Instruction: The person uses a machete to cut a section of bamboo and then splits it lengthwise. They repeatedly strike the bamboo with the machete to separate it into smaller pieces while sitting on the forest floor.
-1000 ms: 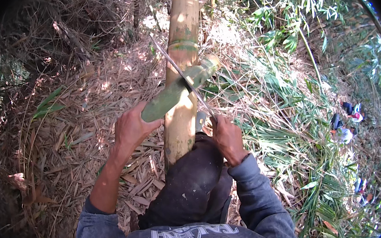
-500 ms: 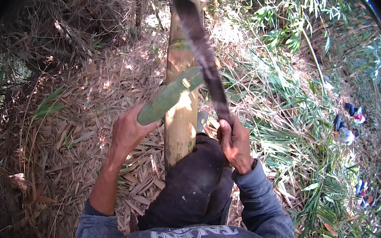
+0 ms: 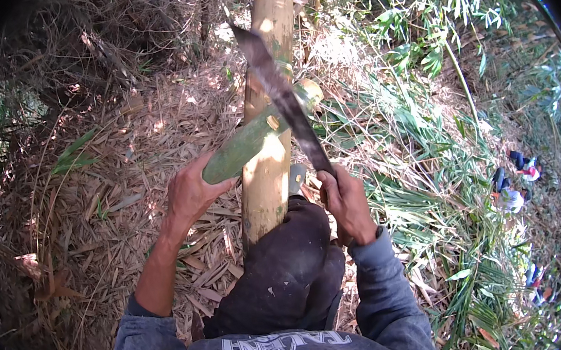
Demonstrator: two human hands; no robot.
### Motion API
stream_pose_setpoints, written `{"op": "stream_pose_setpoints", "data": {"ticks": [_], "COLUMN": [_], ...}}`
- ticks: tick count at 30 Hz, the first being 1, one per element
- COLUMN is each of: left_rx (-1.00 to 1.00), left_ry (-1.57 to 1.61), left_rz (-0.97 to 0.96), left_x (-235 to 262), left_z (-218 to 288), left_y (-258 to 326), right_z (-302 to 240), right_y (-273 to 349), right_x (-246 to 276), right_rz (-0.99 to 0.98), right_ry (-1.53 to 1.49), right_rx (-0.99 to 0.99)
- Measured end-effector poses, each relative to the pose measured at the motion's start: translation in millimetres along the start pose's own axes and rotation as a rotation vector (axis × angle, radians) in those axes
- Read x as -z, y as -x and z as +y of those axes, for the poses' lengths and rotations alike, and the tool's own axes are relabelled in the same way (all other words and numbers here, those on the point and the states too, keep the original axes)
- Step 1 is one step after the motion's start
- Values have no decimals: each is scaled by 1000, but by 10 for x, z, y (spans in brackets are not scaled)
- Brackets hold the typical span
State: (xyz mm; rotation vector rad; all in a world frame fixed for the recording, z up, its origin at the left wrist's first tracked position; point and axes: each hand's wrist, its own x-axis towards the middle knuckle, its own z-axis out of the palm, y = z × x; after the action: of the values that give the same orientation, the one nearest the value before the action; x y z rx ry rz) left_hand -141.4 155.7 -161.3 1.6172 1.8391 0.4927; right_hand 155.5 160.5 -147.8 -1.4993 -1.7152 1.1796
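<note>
Green bamboo piece (image 3: pixel 250 144) — short, lying slantwise across thick yellow bamboo trunk (image 3: pixel 267 108), cut end pale. Dark long knife (image 3: pixel 282 96) — blade raised, crossing over green piece, tip pointing up-left.

Harsh dappled sunlight, deep shade upper left, black fisheye rim, motion-blurred blade (image 3: pixel 283 99).

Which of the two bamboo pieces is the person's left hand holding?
The short green piece, gripped by the left hand; it lies across the long yellowish pole.
</note>
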Motion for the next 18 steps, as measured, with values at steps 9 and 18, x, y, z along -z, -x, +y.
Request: {"op": "stream_pose_setpoints", "data": {"ticks": [9,18], "left_rx": [-37,-14], "left_ry": [25,-14], "left_rz": [-1,66], "left_x": [-14,-48], "left_z": [-38,42], "left_y": [-80,19], "right_z": [379,128], "right_y": [-127,-19], "right_x": [-112,-31], "right_rz": [48,-228], "right_ry": [192,-227], "right_rx": [71,-209]}}
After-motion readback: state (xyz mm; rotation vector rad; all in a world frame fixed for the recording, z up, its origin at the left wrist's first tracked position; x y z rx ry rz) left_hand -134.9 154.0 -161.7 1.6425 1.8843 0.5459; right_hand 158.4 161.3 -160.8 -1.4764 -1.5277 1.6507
